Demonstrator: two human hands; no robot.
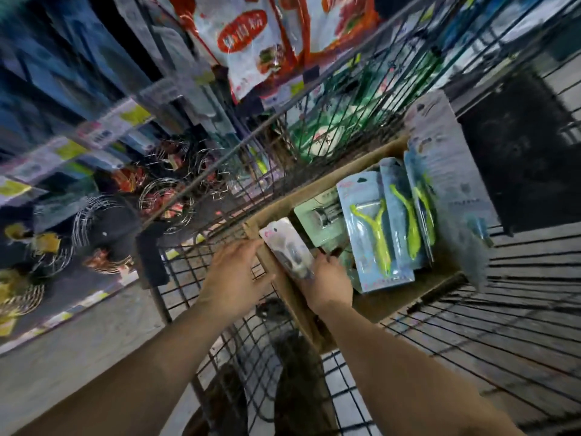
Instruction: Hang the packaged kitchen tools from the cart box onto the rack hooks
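Our right fingers [327, 258] are curling around the lower end of a grey blister pack [287, 247], gripping it at the near left corner of the cardboard box [371, 165], while our left fingers [248, 247] are lying fairly straight and touching the pack's upper edge, steadying rather than clasping it as far as we can tell. The pack is tilting out over the box's left wall, so it is partly lifted and not yet clear of the box. We are leaving the green peelers [379, 234] in their blue cards standing in a row deeper in the box, just beside our right hand [330, 283]. Trouble, in our judgement, is lying in the one-ended hold: the slick plastic could be twisting out of our right fingers and dropping through the cart mesh [220, 335] or back among the other packs. We are also working close to the box wall, so the card's corner could be snagging on it. The rack [103, 133] to the left is blurring, and we cannot tell which hook is free.
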